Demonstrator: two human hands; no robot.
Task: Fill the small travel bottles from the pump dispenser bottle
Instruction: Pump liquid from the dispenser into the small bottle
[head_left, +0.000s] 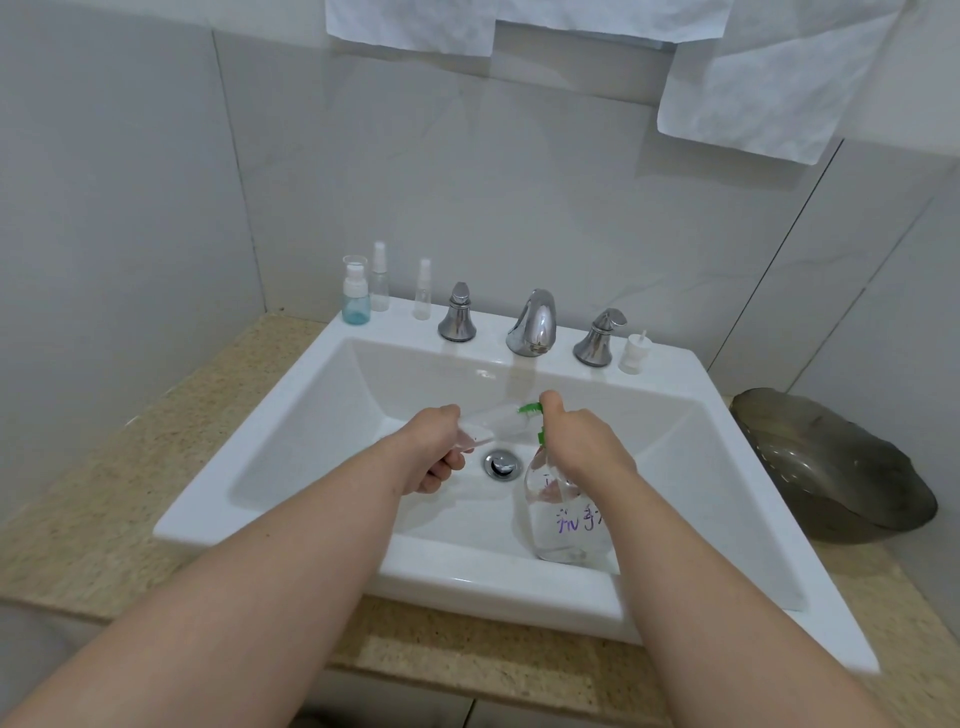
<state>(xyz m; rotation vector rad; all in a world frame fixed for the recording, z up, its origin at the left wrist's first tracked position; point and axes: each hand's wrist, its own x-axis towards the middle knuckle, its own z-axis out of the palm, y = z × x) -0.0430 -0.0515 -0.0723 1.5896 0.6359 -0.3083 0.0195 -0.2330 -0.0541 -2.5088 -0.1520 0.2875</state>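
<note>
Lining sink ledge (400, 326): 3 travel bottles (380, 287), faucet (533, 325).

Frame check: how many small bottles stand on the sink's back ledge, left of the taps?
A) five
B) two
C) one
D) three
D: three stand on the sink ledge: a blue-tinted bottle, a taller clear bottle just behind it, and a slim clear bottle nearer the left tap handle.
</note>
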